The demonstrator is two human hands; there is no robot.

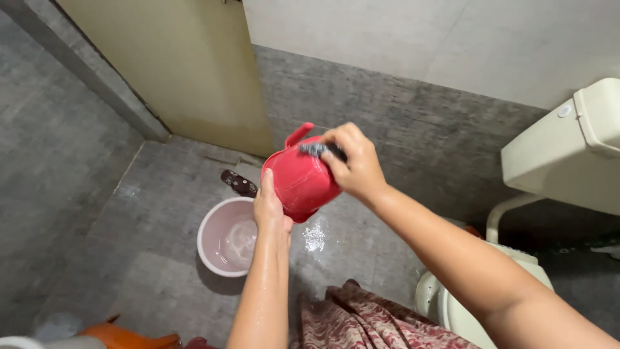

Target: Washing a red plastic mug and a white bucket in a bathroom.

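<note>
Red plastic mug, one, held mid-air over the wet floor, bottom turned toward the camera, handle pointing up. Right hand fingers pinched on one dark scrub pad, pressing it against the mug's upper edge. Left hand wet, fingers wrapped on the mug's left side, gripping it from below. Both forearms reach forward, left nearly straight up the frame, right coming in diagonally from lower right. One pale pink bucket with soapy water on the floor below the left hand, one dark object just behind it. Grey tiled floor, grey lower wall, cream door. One white toilet with cistern at right. Patterned maroon fabric at the bottom.
</note>
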